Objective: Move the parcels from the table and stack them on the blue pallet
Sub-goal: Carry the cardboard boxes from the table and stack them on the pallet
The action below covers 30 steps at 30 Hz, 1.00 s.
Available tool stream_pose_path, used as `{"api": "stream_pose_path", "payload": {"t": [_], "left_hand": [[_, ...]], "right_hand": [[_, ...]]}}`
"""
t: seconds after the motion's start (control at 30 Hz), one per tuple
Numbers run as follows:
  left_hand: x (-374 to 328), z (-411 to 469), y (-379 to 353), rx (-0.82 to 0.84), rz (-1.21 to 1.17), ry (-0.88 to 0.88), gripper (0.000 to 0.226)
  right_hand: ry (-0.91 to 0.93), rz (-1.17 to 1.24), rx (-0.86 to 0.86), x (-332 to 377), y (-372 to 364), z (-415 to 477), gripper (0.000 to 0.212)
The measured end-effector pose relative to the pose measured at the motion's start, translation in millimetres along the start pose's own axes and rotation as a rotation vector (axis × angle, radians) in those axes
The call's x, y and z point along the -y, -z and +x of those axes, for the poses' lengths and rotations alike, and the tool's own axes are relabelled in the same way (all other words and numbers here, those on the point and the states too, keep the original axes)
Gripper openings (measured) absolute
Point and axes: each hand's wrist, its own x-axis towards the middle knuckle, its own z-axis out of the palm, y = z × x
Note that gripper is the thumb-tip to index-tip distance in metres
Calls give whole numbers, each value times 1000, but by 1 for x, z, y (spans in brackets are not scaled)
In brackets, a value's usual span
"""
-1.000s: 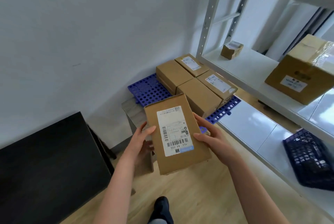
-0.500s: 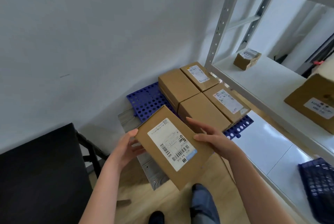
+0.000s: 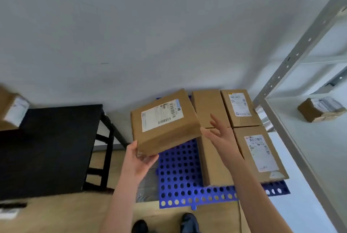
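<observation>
Over blue pallet (image 3: 180,176), bare left edge: 1 parcel (image 3: 165,122), turned & carried across, my L hand (image 3: 139,159) gripping near corner, R hand (image 3: 219,133) let go, fingers spread; set-down likely next.

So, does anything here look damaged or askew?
The held parcel is tilted, gripped only at its near corner by the left hand; the right hand is open beside it. The small parcel on the shelf looks crumpled. The parcels on the blue pallet lie straight.
</observation>
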Motion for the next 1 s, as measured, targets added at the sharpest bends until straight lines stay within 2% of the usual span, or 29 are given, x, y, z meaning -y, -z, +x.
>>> {"api": "stream_pose_path", "payload": {"t": [0.07, 0.17, 0.3, 0.33, 0.43, 0.6, 0.77, 0.87, 0.93, 1.0], "left_hand": [[19, -6, -6, -29, -19, 8, 40], [42, -17, -23, -87, -5, -19, 39], [65, -20, -38, -192, 25, -139, 33], [70, -19, -40, -198, 29, -162, 39], [76, -17, -44, -177, 67, -230, 77], [70, -3, -46, -103, 107, -172, 82], [32, 17, -42, 63, 375, -31, 94], [-16, 34, -37, -25, 541, -81, 118], [-42, 48, -39, -53, 631, -157, 118], [-57, 62, -46, 18, 739, -185, 108]], "right_hand": [[-92, 41, 39, -2, -11, 2, 104], [-197, 173, 113, -10, -26, 1, 120], [-309, 236, 151, -17, -44, 6, 99], [-329, 243, 140, -19, -48, 9, 92], [-352, 287, 113, -21, -61, 18, 88], [-319, 396, 53, -19, -77, 38, 82], [-286, 364, -42, -11, -82, 66, 70], [-282, 339, -67, -6, -69, 82, 63], [-290, 298, -62, -6, -58, 91, 62], [-288, 252, -45, -9, -50, 97, 62]]}}
